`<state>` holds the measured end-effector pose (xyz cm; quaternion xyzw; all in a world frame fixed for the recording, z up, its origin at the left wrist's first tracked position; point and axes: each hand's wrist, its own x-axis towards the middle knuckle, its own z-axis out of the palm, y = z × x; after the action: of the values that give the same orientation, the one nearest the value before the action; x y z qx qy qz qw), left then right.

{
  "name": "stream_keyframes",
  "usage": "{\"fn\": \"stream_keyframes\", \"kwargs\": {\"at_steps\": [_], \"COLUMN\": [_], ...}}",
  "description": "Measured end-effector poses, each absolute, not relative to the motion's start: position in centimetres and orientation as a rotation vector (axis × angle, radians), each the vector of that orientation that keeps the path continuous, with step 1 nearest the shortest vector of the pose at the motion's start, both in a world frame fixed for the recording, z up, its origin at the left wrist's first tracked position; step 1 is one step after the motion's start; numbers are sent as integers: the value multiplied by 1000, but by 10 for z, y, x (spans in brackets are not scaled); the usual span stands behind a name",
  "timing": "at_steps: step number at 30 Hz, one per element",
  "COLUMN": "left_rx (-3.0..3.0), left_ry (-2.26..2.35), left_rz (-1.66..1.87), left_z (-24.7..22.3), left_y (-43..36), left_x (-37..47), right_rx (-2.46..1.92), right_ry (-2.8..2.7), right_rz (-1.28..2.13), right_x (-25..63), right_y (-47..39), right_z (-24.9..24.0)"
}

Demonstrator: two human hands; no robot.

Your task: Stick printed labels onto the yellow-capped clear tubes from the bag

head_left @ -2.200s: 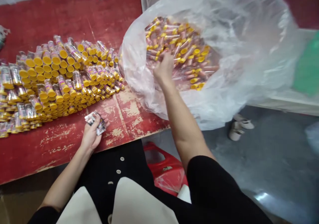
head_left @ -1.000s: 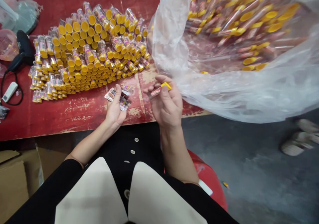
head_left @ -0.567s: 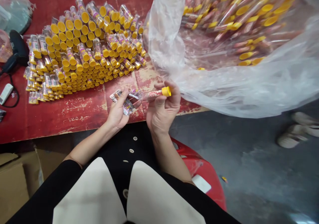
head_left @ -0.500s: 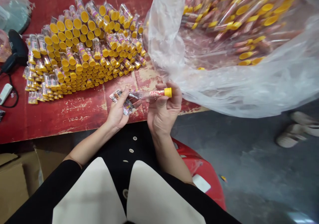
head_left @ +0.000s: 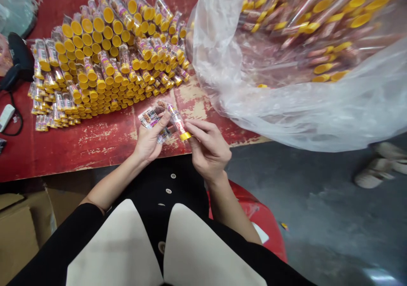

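Hands, bare: two, left (head_left: 148,143) and right (head_left: 211,149). Yellow-capped clear tube (head_left: 178,125), held: one. Printed film sleeves (head_left: 149,118), in left hand: several, overlapping, exact number hidden. Stacked yellow-capped tubes (head_left: 98,37): upwards of a hundred. Plastic bag (head_left: 286,112): one; loose tubes (head_left: 321,5) inside: dozens. Stool (head_left: 269,220), red: one. Garment buttons (head_left: 168,191): four.

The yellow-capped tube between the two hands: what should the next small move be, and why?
Probably the right hand should ease the yellow-capped tube slightly toward the left hand: it pinches the tube's capped end, and the far end seems to meet printed plastic film held there.
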<state>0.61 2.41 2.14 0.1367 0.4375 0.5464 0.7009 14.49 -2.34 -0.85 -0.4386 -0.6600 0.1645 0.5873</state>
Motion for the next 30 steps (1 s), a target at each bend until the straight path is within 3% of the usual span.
{"fn": "stream_keyframes", "kwargs": {"at_steps": [8, 20, 25, 30], "left_rx": [518, 446, 274, 196], "left_ry": [910, 955, 918, 994], "left_rz": [1031, 1099, 1235, 1269], "left_z": [26, 19, 14, 12], "left_y": [17, 26, 45, 48], "left_x": [-1, -5, -17, -33], "right_rx": [-952, -990, -953, -976], "right_ry": [-1474, -1164, -1137, -1395], "right_rz": [385, 494, 612, 454], "right_x": [138, 111, 84, 57], "right_y": [-13, 8, 84, 171], "right_z": [-4, -14, -22, -16]}}
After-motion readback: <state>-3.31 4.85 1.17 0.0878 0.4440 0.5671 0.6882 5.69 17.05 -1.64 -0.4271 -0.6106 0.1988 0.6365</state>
